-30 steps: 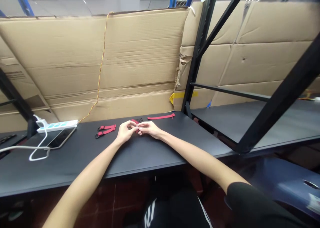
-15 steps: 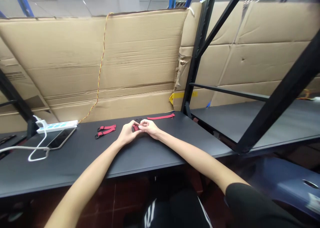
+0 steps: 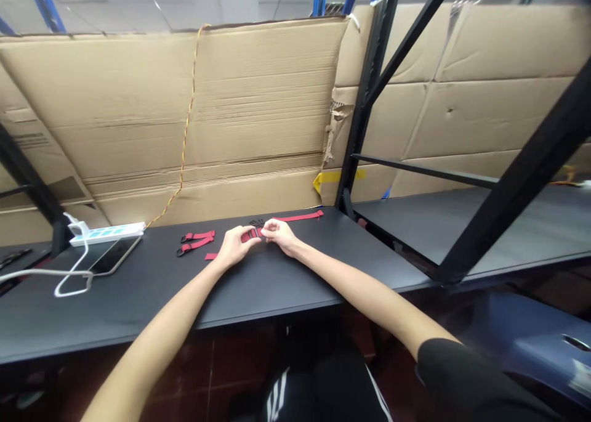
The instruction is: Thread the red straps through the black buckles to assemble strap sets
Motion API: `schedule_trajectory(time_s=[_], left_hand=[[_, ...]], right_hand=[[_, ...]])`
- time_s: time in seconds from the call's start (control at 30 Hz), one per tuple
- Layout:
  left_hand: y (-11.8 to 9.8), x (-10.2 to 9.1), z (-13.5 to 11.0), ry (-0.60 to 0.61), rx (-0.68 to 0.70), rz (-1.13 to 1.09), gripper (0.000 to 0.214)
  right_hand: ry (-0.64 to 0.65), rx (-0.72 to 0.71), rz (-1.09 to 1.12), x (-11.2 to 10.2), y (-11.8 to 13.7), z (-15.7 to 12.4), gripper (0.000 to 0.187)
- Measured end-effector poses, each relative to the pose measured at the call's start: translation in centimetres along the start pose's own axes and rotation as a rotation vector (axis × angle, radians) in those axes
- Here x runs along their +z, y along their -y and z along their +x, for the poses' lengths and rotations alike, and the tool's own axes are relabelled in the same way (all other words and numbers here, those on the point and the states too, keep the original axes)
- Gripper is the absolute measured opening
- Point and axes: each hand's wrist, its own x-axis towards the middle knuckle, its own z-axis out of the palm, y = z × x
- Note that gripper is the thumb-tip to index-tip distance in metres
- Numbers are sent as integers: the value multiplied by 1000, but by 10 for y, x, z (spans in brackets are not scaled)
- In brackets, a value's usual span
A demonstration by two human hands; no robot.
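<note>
L hand [image 3: 234, 247] in a loose C, thumb + fingers either side of a red strap [image 3: 246, 236] w/ a dark bar across it; R hand [image 3: 281, 237] has fingertips closed on the strap's R end. Strap's mid-table, btwn hands; red bit [image 3: 211, 256] left of L wrist is prob. its tail. Blk clips [image 3: 257, 222] just behind, long band [image 3: 299, 216] behind R hand, 2 buckled straps [image 3: 198, 243] to L.
</note>
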Motion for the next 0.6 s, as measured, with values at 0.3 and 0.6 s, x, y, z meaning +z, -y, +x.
schedule_trajectory(time_s=[0.3, 0.6], left_hand=[[4, 4, -4, 83, -42, -14, 49], [14, 2, -4, 159, -89, 308, 33]], right_hand=[[33, -24, -169, -4, -9, 7, 21], [-326, 56, -951, -40, 13, 14, 18]])
